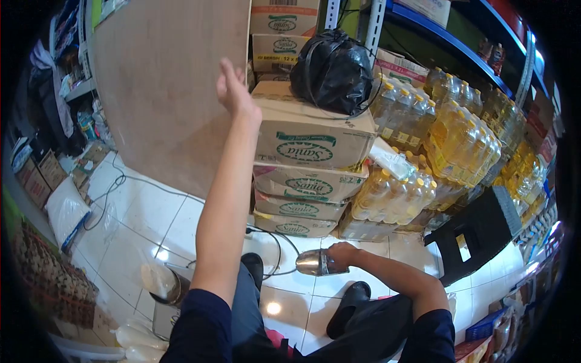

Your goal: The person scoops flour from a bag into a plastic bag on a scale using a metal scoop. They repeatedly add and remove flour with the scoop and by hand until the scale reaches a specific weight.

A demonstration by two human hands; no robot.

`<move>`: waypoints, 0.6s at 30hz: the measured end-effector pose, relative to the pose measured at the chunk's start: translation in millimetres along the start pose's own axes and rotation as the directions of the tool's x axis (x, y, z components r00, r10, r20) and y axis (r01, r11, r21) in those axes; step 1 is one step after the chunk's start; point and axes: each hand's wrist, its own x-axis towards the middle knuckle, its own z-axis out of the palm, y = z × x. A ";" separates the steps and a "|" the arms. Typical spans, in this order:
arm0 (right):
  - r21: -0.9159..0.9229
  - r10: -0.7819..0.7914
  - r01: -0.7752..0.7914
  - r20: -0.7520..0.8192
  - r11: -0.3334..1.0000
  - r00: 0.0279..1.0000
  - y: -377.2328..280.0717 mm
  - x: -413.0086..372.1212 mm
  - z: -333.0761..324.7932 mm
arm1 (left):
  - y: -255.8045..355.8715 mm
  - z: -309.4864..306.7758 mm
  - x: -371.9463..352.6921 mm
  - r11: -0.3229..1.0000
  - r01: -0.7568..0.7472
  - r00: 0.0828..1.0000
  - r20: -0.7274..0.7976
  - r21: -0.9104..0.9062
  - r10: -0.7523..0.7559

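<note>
My left hand (pixel 236 94) is raised in front of a large plain wooden panel (pixel 163 78), with its fingers apart and nothing in them. Low over the tiled floor, my right hand (pixel 342 256) grips a shiny metal scoop (pixel 311 263), whose rounded end points left. Beyond the scoop stands a stack of Sania cartons (pixel 305 149). A black plastic bag (pixel 336 72) rests on top of that stack, to the right of my left hand.
Wrapped packs of yellow oil bottles (pixel 463 142) are piled right of the cartons. A black box (pixel 475 236) stands at right. Cables (pixel 281 254) lie on the floor between my feet and the cartons. A container (pixel 166 284) is at lower left.
</note>
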 end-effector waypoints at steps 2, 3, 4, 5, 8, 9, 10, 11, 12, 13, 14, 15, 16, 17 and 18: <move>0.020 0.014 -0.015 0.031 1.000 0.999 -3.1 -0.2 -2.0 | 40.1 36.2 -25.4 0.986 0.013 0.914 0.403 -0.165 0.055; 0.007 0.027 -0.028 0.059 1.000 0.998 -2.7 2.3 0.5 | 63.7 50.6 -41.2 0.936 0.203 0.801 0.598 -0.287 0.010; 0.016 0.052 -0.053 0.087 0.998 0.995 -4.3 3.2 1.5 | 79.1 56.9 -53.3 0.845 0.400 0.645 0.764 -0.355 0.015; 0.019 0.075 -0.078 0.119 0.997 0.990 -6.5 2.5 -1.1 | 82.7 51.4 -59.9 0.753 0.580 0.373 0.923 -0.309 0.092; 0.017 0.016 -0.017 0.042 1.000 0.999 -4.1 2.3 0.1 | 74.6 49.6 -58.9 0.792 0.605 -0.329 0.880 -0.082 0.343; 0.004 -0.002 0.002 0.033 1.000 0.999 2.0 7.0 7.7 | 71.7 48.0 -64.7 0.836 0.544 -0.420 0.841 -0.066 0.340; 0.022 -0.007 0.006 0.025 1.000 1.000 -1.2 3.8 -0.2 | 68.6 47.6 -66.5 0.828 0.556 -0.397 0.853 -0.071 0.340; 0.021 -0.007 0.006 0.041 1.000 0.999 -3.0 4.5 -1.3 | 65.8 47.0 -68.2 0.819 0.570 -0.374 0.864 -0.073 0.338; 0.020 -0.006 0.005 0.056 1.000 0.998 -4.7 5.2 -2.6 | 64.5 46.0 -69.7 0.807 0.586 -0.351 0.875 -0.073 0.333; 0.005 -0.007 0.007 0.071 1.000 0.997 -5.8 7.0 -1.1 | 66.1 45.5 -71.2 0.799 0.597 -0.340 0.878 -0.075 0.336; -0.012 -0.005 0.006 0.086 1.000 0.996 -6.2 8.6 -0.9 | 68.0 45.4 -72.1 0.789 0.609 -0.328 0.881 -0.079 0.341; -0.029 -0.001 0.004 0.102 1.000 0.995 -6.4 10.6 -1.6 | 69.5 46.2 -72.3 0.778 0.622 -0.316 0.883 -0.084 0.348; -0.002 -0.011 0.011 0.076 1.000 0.997 -9.8 9.2 -5.4 | 69.6 47.3 -71.9 0.787 0.611 -0.337 0.871 -0.087 0.358; 0.000 -0.011 0.011 0.078 1.000 0.997 -9.4 11.9 -4.6 | 70.7 47.8 -71.7 0.792 0.604 -0.349 0.864 -0.087 0.361; 0.002 -0.010 0.010 0.082 1.000 0.997 -8.2 14.3 -1.2 | 71.4 47.8 -71.7 0.796 0.599 -0.360 0.859 -0.087 0.365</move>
